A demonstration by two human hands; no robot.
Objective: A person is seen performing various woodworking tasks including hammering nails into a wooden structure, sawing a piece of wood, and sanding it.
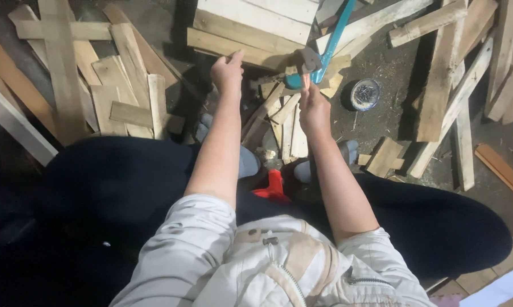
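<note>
The right hand point(314, 108) grips a hammer point(308, 59) by its handle; the left hand point(227, 71), loosely curled and empty, touches a plank edge point(233, 50) amid crowded scraps.

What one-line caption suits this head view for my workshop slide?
Seated person's left hand on a pale wooden plank, right hand by a blue-handled hammer, amid wood offcuts.

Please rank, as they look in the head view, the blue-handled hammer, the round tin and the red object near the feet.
1. blue-handled hammer
2. and 3. red object and round tin: alike in apparent size, and the red object lies nearer the camera, so unranked.
</note>
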